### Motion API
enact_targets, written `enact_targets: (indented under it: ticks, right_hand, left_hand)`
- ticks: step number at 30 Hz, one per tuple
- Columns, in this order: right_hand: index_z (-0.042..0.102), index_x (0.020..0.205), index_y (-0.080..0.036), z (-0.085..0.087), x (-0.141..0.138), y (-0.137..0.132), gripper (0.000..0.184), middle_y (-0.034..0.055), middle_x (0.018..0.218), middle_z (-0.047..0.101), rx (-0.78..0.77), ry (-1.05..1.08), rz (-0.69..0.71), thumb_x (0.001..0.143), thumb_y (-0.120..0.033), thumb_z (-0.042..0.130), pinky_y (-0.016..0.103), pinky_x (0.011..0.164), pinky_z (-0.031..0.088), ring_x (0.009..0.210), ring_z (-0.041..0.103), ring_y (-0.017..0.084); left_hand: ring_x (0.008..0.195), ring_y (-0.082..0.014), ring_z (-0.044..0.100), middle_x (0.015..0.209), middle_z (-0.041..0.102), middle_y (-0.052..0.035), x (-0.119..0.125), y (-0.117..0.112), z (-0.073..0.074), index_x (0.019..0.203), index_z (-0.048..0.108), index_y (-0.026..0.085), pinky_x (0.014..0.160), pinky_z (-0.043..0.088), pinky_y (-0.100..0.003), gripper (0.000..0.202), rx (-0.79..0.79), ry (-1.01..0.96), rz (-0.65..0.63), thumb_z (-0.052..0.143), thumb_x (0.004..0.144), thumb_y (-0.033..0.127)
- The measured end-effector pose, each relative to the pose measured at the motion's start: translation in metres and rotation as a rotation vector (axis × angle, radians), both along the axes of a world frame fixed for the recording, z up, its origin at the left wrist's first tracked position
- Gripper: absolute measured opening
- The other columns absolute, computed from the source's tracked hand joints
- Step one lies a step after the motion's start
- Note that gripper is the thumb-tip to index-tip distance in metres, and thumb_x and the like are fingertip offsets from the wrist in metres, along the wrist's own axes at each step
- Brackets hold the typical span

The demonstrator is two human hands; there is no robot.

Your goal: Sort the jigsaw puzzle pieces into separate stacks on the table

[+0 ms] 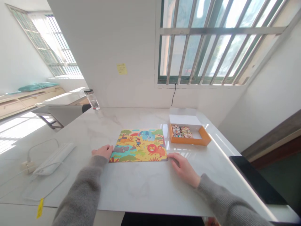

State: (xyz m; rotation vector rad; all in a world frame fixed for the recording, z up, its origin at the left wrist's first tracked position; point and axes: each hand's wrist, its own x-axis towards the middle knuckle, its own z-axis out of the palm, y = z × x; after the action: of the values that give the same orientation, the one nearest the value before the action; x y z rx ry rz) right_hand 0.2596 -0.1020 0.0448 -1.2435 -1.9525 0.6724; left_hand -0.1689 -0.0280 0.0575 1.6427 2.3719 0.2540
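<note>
A colourful picture board [138, 146] with cartoon animals, among them lions, elephants and a hippo, lies flat on the white marbled table [143, 188]. My left hand [103, 151] is at its left edge, fingers curled in against the board; the fingertips are partly hidden. At the lower right corner, my right hand [183, 168] touches the board with its fingertips. Its fingers are stretched forward and the thumb stands apart. To the right of the board is an orange box [190, 140], lid folded back, holding rows of small, tightly packed colourful pieces [182, 131].
A clear bottle [92, 99] with a dark lid stands at the back left. A white power strip [54, 159] with cables lies on the left. On the right side is a flat black object [257, 179]. A wall with a barred window [211, 47] borders the table's far edge.
</note>
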Motion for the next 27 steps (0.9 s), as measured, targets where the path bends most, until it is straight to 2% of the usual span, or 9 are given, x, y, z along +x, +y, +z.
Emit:
enact_targets:
  ticks: [2, 4, 8, 10, 14, 20, 27]
  right_hand:
    - [0.068, 0.105, -0.022, 0.001, 0.003, -0.002, 0.027, 0.0073, 0.101, 0.071, -0.001, -0.018, -0.02, 0.092, -0.018, 0.045, 0.04, 0.092, 0.053, 0.099, 0.066, 0.022]
    - [0.067, 0.105, -0.021, 0.002, 0.005, 0.001, 0.027, 0.0078, 0.101, 0.069, 0.06, -0.048, -0.034, 0.093, -0.019, 0.044, 0.039, 0.091, 0.053, 0.099, 0.065, 0.022]
    - [0.062, 0.127, -0.025, 0.008, 0.011, 0.018, 0.04, 0.0106, 0.13, 0.059, 0.345, -0.252, -0.1, 0.092, -0.015, 0.045, 0.046, 0.1, 0.046, 0.116, 0.055, 0.027]
    - [0.058, 0.135, -0.031, 0.012, 0.013, 0.03, 0.048, 0.0086, 0.145, 0.05, 0.398, -0.416, -0.149, 0.092, -0.015, 0.046, 0.05, 0.101, 0.042, 0.116, 0.051, 0.03]
    - [0.054, 0.14, -0.036, 0.016, 0.014, 0.051, 0.049, 0.0049, 0.152, 0.043, 0.379, -0.591, -0.231, 0.094, -0.021, 0.047, 0.053, 0.099, 0.038, 0.115, 0.047, 0.033]
    - [0.055, 0.139, -0.035, 0.009, 0.014, 0.066, 0.045, 0.009, 0.143, 0.051, 0.377, -0.593, -0.312, 0.095, -0.026, 0.047, 0.052, 0.101, 0.034, 0.117, 0.045, 0.034]
    - [0.055, 0.139, -0.035, 0.005, 0.042, 0.073, 0.047, 0.0094, 0.144, 0.049, 0.324, -0.636, -0.377, 0.094, -0.024, 0.045, 0.054, 0.098, 0.034, 0.118, 0.044, 0.036]
  left_hand:
    - [0.095, -0.0277, 0.068, 0.086, 0.075, -0.0056, 0.002, -0.003, 0.003, 0.067, 0.061, 0.023, 0.096, 0.037, -0.045, 0.044, -0.013, -0.007, -0.015, 0.03, 0.093, 0.042]
    - [0.095, -0.0284, 0.068, 0.085, 0.075, -0.005, 0.003, -0.003, 0.003, 0.073, 0.063, 0.024, 0.097, 0.036, -0.046, 0.042, -0.021, 0.009, -0.017, 0.032, 0.092, 0.044]
    - [0.097, -0.0263, 0.069, 0.093, 0.076, -0.0021, 0.004, 0.002, -0.004, 0.106, 0.063, 0.027, 0.095, 0.04, -0.041, 0.033, 0.048, 0.0, -0.027, 0.04, 0.09, 0.045]
    - [0.099, -0.0242, 0.069, 0.097, 0.076, -0.0013, 0.005, 0.004, -0.009, 0.112, 0.062, 0.028, 0.093, 0.043, -0.037, 0.034, 0.079, -0.021, -0.047, 0.042, 0.09, 0.043]
    - [0.095, -0.0232, 0.07, 0.094, 0.076, -0.0001, 0.006, 0.008, -0.013, 0.114, 0.065, 0.029, 0.091, 0.045, -0.035, 0.034, 0.099, -0.027, -0.068, 0.045, 0.09, 0.043]
    - [0.103, -0.0255, 0.068, 0.11, 0.074, -0.0038, 0.009, 0.01, -0.013, 0.118, 0.068, 0.027, 0.095, 0.046, -0.038, 0.037, 0.107, 0.0, -0.063, 0.045, 0.09, 0.038]
    - [0.104, -0.024, 0.068, 0.109, 0.075, -0.0027, 0.019, 0.01, -0.012, 0.116, 0.07, 0.024, 0.095, 0.047, -0.033, 0.038, 0.094, -0.083, -0.095, 0.046, 0.09, 0.038]
